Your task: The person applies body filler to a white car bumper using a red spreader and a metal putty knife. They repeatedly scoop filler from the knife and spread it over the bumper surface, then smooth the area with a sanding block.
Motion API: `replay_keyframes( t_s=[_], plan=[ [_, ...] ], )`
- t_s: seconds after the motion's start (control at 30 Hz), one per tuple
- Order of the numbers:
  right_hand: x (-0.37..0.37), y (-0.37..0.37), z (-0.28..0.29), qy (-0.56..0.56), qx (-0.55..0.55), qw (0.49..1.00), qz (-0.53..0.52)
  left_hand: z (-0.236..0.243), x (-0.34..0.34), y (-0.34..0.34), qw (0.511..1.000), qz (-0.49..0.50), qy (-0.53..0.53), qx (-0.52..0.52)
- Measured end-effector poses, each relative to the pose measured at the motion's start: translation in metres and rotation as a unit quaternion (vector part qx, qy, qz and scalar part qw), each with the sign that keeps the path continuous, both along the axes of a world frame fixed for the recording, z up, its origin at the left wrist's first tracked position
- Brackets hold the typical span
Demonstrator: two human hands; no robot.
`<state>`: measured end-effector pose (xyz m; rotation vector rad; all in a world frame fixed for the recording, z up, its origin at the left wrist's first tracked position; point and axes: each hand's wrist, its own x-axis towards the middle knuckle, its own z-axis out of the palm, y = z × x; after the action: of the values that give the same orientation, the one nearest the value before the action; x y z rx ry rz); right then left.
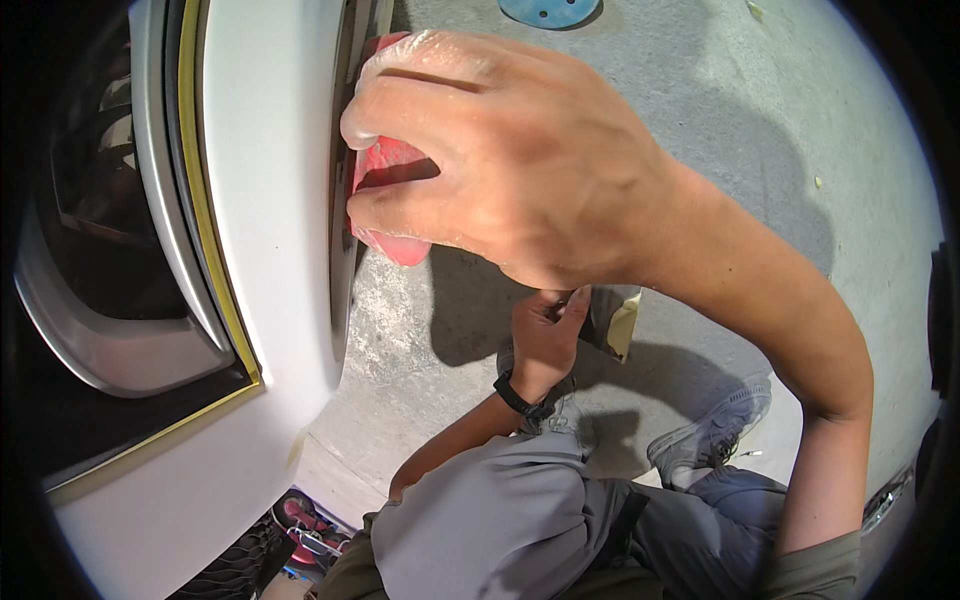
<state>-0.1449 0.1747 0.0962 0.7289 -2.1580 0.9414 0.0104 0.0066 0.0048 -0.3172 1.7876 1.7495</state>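
Note:
My right hand reaches across from the right and grips a red sanding pad between thumb and fingers. White dust coats the fingertips. The pad is up against the edge of a white vehicle panel; the contact itself is partly hidden by the fingers. Lower down, my left hand is closed in front of my knee, a black band on its wrist. Part of it is covered by my right hand, and what its fingers hold cannot be made out. Beside it shows a grey piece with a cream edge.
Yellow masking tape borders the dark lamp with silver trim on the left. A blue disc with holes lies on the concrete floor. A tyre and a red wheeled item are at lower left.

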Motion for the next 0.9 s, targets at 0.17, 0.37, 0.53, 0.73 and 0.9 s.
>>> replay_keyframes(
  t_s=[0.17, 0.37, 0.53, 0.73, 0.9],
  plan=[
    [0.007, 0.006, -0.02, -0.018, 0.006, 1.0, 0.011, 0.0, -0.003, -0.004, 1.0, -0.019, 0.015, -0.009],
    [0.042, 0.028, -0.036, -0.139, -0.057, 0.989, 0.011, -0.006, -0.005, -0.003, 1.0, 0.007, 0.004, -0.022],
    [0.066, 0.078, -0.021, -0.269, -0.186, 0.945, 0.019, 0.001, -0.025, -0.006, 0.967, 0.089, -0.143, 0.192],
    [0.115, 0.1, -0.003, -0.333, -0.416, 0.844, -0.06, 0.017, -0.063, 0.009, 0.942, 0.136, -0.144, 0.269],
    [0.149, 0.117, 0.017, -0.28, -0.258, 0.911, -0.157, 0.035, -0.077, 0.042, 0.912, 0.072, -0.12, 0.385]
  ],
)
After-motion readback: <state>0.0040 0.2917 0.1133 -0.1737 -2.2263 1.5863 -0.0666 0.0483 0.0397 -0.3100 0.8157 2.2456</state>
